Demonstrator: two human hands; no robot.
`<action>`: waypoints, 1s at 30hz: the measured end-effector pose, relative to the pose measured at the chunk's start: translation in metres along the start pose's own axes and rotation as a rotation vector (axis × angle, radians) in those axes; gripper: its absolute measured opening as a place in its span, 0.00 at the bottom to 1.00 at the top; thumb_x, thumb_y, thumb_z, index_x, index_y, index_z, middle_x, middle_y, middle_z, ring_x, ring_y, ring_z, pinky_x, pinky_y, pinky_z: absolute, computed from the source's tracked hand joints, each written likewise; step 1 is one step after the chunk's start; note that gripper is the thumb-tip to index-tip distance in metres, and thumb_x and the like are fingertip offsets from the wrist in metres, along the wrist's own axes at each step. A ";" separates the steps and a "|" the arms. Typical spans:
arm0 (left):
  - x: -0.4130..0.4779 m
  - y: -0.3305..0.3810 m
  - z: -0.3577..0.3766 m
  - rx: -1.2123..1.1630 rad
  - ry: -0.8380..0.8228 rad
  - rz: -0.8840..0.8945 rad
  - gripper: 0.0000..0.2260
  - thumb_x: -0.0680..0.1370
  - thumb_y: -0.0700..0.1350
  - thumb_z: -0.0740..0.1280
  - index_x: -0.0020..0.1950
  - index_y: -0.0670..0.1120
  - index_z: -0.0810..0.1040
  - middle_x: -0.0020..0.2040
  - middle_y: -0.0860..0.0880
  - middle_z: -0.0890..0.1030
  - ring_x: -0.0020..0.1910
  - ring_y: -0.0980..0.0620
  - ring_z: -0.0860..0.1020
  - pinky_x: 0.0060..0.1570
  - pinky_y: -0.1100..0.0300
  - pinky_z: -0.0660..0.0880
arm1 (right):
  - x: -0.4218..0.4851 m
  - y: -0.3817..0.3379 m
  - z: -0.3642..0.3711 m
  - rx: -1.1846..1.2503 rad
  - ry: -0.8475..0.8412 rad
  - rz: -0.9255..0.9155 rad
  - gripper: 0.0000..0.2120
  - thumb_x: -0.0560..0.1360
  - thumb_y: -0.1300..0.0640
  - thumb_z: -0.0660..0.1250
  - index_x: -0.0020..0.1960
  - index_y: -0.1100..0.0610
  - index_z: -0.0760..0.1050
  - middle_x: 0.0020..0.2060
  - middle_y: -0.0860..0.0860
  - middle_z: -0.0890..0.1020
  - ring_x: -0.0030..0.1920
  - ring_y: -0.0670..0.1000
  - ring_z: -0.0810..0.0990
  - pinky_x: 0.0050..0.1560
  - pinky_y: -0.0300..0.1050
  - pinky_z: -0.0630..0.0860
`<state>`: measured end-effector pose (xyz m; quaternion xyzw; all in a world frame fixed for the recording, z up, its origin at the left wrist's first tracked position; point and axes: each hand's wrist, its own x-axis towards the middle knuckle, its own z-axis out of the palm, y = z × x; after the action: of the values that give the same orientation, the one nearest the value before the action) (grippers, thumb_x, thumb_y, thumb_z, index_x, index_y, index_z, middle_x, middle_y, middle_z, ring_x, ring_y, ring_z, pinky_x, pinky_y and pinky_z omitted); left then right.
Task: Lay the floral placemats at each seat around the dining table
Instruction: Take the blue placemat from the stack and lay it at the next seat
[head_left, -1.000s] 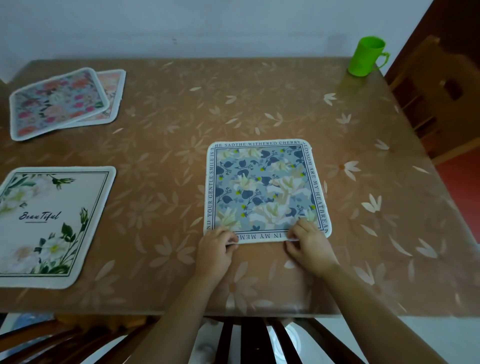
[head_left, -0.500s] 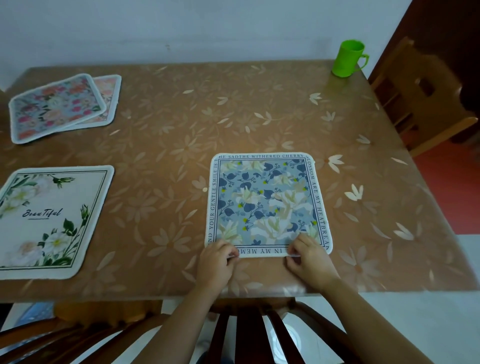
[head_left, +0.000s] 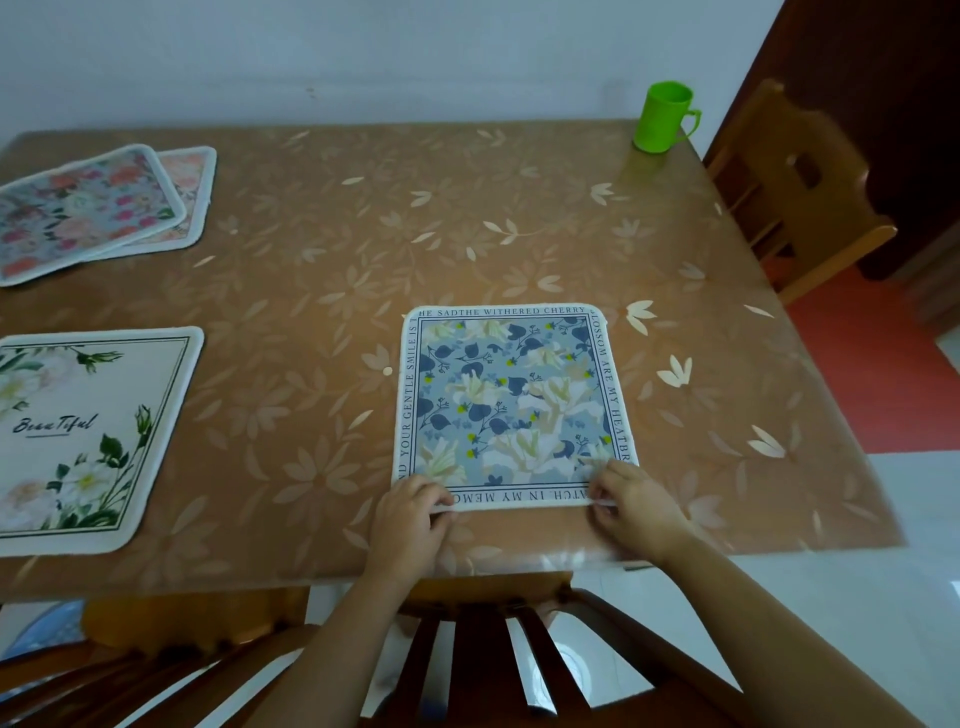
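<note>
Fingers of left hand (head_left: 410, 512) and right hand (head_left: 631, 506) pinch blue placemat (head_left: 511, 400); four placemats (head_left: 93, 436), one cup (head_left: 665, 119).

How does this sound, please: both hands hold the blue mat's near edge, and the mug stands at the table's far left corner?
No: the head view shows the mug at the far right corner of the table. The left hand and right hand hold the blue mat by its near edge.
</note>
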<state>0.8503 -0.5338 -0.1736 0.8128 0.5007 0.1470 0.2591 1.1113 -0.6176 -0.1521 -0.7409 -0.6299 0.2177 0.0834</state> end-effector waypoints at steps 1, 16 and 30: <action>0.000 -0.001 0.000 0.006 -0.009 0.004 0.05 0.68 0.40 0.73 0.42 0.44 0.80 0.44 0.48 0.78 0.47 0.48 0.74 0.46 0.56 0.69 | -0.001 0.002 -0.001 -0.001 -0.009 0.013 0.05 0.71 0.60 0.65 0.46 0.60 0.75 0.50 0.56 0.77 0.54 0.55 0.74 0.52 0.47 0.73; -0.008 0.001 -0.008 -0.006 -0.120 0.006 0.02 0.71 0.40 0.71 0.41 0.45 0.80 0.43 0.52 0.76 0.44 0.54 0.73 0.44 0.65 0.68 | -0.010 0.005 0.003 -0.022 -0.057 0.044 0.05 0.70 0.57 0.65 0.45 0.57 0.76 0.49 0.51 0.77 0.52 0.51 0.75 0.48 0.40 0.72; -0.010 0.001 -0.005 -0.028 -0.083 0.005 0.02 0.71 0.39 0.71 0.40 0.45 0.80 0.42 0.51 0.77 0.43 0.53 0.74 0.45 0.59 0.73 | -0.021 0.003 0.004 -0.054 0.031 -0.004 0.09 0.72 0.56 0.65 0.50 0.59 0.74 0.51 0.54 0.76 0.54 0.54 0.72 0.51 0.45 0.70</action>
<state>0.8438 -0.5418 -0.1686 0.8157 0.4852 0.1210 0.2906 1.1100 -0.6397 -0.1524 -0.7449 -0.6358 0.1886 0.0736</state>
